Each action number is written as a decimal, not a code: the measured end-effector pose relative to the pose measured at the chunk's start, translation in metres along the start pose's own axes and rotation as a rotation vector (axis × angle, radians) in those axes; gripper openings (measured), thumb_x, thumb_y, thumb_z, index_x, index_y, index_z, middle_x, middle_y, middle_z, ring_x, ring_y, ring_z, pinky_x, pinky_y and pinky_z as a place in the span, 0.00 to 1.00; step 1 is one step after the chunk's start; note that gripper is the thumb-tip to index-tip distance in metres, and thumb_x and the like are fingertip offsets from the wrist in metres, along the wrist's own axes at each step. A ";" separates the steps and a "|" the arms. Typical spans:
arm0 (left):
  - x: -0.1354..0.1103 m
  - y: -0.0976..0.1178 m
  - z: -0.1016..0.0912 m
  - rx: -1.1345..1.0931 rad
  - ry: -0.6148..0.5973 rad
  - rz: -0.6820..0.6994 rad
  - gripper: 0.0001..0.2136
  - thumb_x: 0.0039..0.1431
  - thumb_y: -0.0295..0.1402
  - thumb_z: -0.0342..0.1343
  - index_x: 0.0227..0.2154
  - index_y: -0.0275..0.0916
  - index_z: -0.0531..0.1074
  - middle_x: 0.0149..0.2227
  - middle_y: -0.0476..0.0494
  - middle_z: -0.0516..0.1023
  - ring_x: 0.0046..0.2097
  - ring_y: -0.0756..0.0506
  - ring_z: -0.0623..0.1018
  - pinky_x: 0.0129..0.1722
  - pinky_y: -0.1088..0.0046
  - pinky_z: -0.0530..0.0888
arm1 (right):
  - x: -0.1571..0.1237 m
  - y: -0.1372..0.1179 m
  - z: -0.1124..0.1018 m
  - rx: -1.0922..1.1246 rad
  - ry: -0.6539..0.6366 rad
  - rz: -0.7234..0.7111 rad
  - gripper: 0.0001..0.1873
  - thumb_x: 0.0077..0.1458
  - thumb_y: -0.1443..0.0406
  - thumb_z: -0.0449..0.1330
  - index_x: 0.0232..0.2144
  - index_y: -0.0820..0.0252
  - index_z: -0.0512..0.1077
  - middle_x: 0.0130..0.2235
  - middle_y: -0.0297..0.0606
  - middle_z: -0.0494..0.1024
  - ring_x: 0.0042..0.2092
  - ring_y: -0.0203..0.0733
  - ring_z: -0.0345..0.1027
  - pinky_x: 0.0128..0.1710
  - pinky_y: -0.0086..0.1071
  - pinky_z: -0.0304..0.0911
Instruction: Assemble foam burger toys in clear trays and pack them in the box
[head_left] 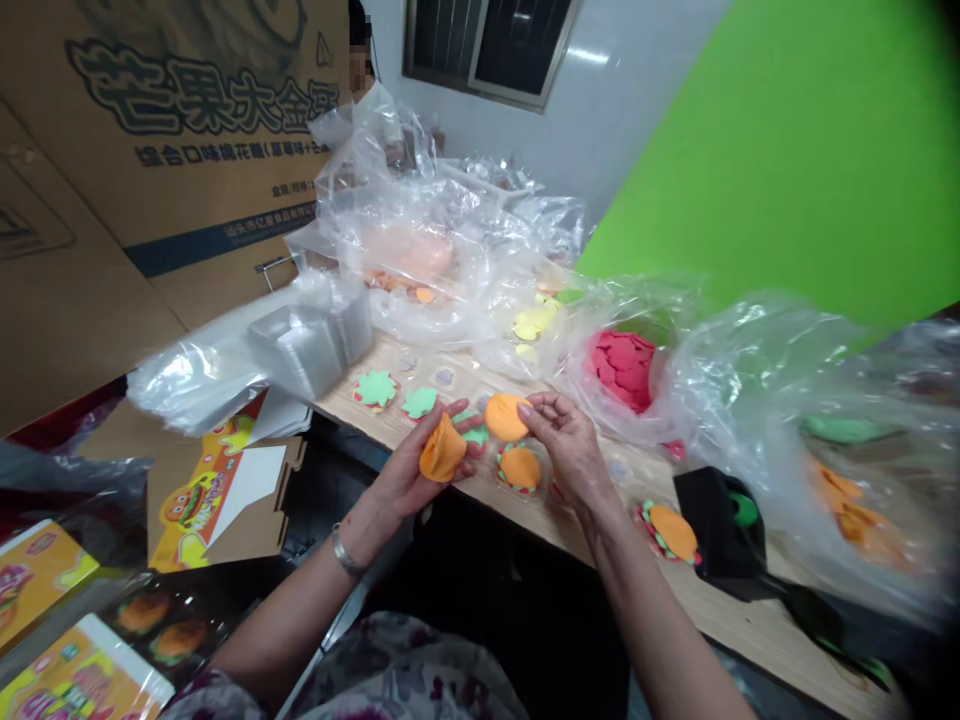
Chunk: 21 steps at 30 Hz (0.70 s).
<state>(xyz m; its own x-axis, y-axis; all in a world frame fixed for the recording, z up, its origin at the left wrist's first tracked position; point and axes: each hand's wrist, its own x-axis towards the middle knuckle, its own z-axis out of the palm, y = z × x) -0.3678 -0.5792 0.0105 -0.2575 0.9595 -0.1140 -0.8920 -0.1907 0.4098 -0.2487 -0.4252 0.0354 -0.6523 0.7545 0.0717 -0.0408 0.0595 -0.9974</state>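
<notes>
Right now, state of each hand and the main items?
Left hand: fingers closed, gripping
Orange pieces: bent, in that hand, count unclear
Right hand: pinching
Orange disc: flat, held by its edge in that hand
Green-topped stacks: green uppermost, no disc on top
Orange-topped stacks: orange uppermost
Red pieces: heaped, bagged
Clear trays: nested together

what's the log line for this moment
left grip: curled orange material | right grip: orange disc | nearby: green-topped stacks, orange-topped stacks
</notes>
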 end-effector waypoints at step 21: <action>0.000 0.010 -0.009 -0.032 0.276 0.273 0.16 0.56 0.44 0.55 0.42 0.38 0.68 0.38 0.43 0.75 0.31 0.50 0.75 0.31 0.74 0.71 | -0.016 -0.006 0.065 -0.620 -0.266 -0.423 0.14 0.51 0.55 0.61 0.35 0.58 0.72 0.34 0.40 0.74 0.33 0.41 0.66 0.35 0.35 0.64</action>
<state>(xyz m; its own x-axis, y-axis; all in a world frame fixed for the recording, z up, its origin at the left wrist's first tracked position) -0.3804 -0.5830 0.0064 -0.5737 0.7813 -0.2458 -0.7867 -0.4422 0.4307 -0.2867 -0.4802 0.0392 -0.8376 0.4097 0.3613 0.0519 0.7182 -0.6939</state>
